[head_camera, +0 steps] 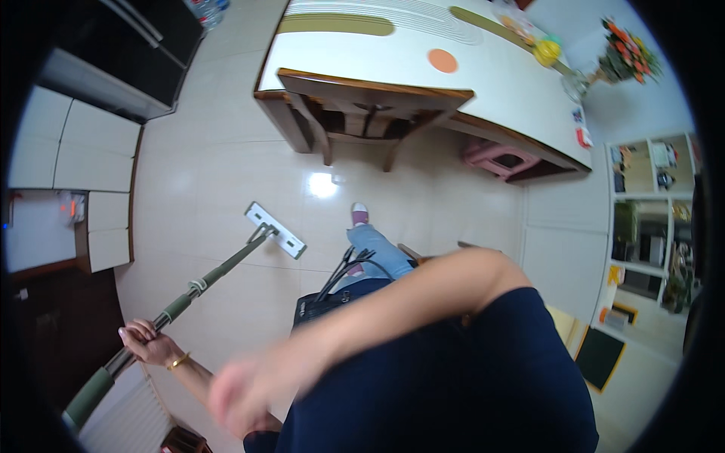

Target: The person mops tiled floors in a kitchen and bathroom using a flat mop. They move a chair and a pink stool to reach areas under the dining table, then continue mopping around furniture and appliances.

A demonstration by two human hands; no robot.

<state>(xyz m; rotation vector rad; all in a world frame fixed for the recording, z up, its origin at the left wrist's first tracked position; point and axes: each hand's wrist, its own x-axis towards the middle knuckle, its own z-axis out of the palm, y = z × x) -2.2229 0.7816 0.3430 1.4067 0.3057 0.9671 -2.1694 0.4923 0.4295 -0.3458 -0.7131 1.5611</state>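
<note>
A flat mop (276, 229) with a white and green rectangular head lies on the tiled floor, its green and metal pole slanting down to the lower left. My left hand (148, 342), with a gold bracelet at the wrist, is closed around the metal part of the pole. My right hand (243, 393) is blurred and reaches across my body near my left forearm, apart from the pole; whether its fingers are closed is unclear. A black bag (323, 306) with thin handles hangs at my front.
A wooden chair (374, 85) stands against a white-topped dining table (362, 54), with a pink stool (501, 158) beneath it. White cabinets (96, 133) and a black refrigerator (136, 51) line the left. Open shelves (640, 198) stand at the right. A white slatted item (133, 413) is at lower left.
</note>
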